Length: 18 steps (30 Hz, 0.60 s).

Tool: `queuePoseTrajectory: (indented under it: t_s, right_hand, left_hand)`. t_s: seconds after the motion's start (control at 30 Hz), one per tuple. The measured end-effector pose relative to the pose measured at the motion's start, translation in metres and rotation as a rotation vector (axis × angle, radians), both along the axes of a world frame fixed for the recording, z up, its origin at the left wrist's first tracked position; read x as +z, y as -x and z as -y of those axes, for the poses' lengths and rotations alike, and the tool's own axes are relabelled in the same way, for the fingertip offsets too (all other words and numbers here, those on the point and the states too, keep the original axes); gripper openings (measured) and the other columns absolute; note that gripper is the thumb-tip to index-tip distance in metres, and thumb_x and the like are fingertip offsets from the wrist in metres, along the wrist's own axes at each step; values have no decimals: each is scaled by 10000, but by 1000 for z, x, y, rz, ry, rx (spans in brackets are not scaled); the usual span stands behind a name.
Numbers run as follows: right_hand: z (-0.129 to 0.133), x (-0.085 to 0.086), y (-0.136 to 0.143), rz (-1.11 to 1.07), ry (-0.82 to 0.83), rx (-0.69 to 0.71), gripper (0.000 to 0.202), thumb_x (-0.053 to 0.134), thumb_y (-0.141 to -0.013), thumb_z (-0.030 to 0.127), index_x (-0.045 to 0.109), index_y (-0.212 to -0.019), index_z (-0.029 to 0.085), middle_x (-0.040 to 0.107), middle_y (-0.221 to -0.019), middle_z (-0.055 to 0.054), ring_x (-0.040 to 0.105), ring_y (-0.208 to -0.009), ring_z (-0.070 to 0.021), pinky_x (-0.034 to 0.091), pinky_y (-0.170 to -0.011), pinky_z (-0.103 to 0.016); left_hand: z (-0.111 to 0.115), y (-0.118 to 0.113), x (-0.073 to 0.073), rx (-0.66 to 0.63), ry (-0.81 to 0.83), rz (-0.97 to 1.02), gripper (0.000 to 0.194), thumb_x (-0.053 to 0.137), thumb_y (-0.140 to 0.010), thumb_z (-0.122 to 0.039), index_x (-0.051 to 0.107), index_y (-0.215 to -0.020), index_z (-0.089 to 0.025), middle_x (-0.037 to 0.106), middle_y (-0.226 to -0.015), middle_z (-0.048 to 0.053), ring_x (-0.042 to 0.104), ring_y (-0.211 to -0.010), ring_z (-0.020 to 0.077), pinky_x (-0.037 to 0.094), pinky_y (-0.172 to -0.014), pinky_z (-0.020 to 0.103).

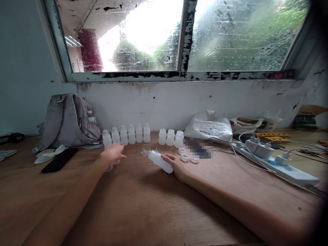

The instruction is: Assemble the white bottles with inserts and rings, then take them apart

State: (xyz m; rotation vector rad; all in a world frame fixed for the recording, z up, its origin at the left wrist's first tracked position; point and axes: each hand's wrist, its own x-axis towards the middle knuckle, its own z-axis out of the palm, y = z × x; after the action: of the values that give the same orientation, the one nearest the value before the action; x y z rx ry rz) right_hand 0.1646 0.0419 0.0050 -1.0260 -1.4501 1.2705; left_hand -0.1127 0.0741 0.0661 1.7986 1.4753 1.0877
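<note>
My right hand [175, 166] grips a frosted white baby bottle [161, 162], tilted above the tabletop with its neck toward the left. My left hand [112, 153] is open, thumb apart from the fingers, over some clear domed caps [109, 168] that it partly hides. Behind it stands a row of several frosted bottles with clear tops [131, 134]. Further right are three bottles [171, 137] with no tops on. Several white rings [184, 157] lie past my right hand. Thin, clear stringy bits [144, 153] rest by the held bottle's neck.
At the left are a grey backpack [69, 119], a black phone [59, 160] and a white crumpled wrapper [51, 154]. A silver plastic bag [208, 126] lies by the wall. On the right, a white power strip [284, 169] trails cables. A blurred-out patch [199, 149] covers something dark.
</note>
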Motion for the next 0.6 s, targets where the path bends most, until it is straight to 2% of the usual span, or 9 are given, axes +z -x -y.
queuePoseTrajectory:
  t_s: [0.03,0.1,0.17,0.23,0.33,0.43,0.6]
  right_hand:
    - [0,0,0,-14,11,5,388,538,-704,494,594,-816,126,535,-618,-12,451,-485,-93,300,-395,-198]
    - [1,1,0,-29,31,18,385,550,-695,495,588,-809,130,517,-600,-4,440,-465,-88,286,-371,-192]
    - [2,2,1,-33,46,23,383,561,-683,497,586,-803,134,510,-590,0,433,-452,-84,277,-356,-188]
    - [2,3,1,-31,50,23,382,565,-677,499,589,-800,138,517,-585,-2,437,-446,-85,281,-353,-189]
    - [1,3,0,-21,50,27,378,558,-679,503,593,-795,146,523,-576,-2,446,-447,-91,289,-357,-196]
    - [1,2,0,4,37,29,367,544,-691,501,588,-793,151,517,-576,3,445,-458,-93,287,-365,-195]
    - [3,5,0,71,-45,33,356,546,-698,478,602,-805,143,566,-667,-15,490,-558,-113,335,-444,-200]
  left_hand:
    - [-4,12,4,31,35,-62,277,756,-375,-88,491,-406,-165,496,-499,17,505,-911,302,340,-770,291]
    - [-12,30,6,74,95,-165,251,735,-460,-164,486,-424,-153,476,-489,7,524,-858,280,345,-723,267]
    - [-17,41,4,90,139,-284,240,681,-563,-253,499,-453,-142,478,-489,1,545,-762,232,346,-671,242]
    - [-21,45,1,84,158,-393,229,653,-597,-292,522,-490,-138,488,-492,-7,542,-671,185,344,-628,223]
    - [-22,42,1,31,146,-436,170,686,-543,-261,560,-549,-147,520,-517,-15,524,-582,152,342,-581,216]
    - [-16,32,10,-79,157,-431,160,674,-561,-289,607,-635,-163,582,-571,0,524,-518,145,351,-529,221]
    - [5,12,29,-309,237,-203,243,664,-587,-350,644,-746,-168,644,-645,37,581,-547,176,397,-502,236]
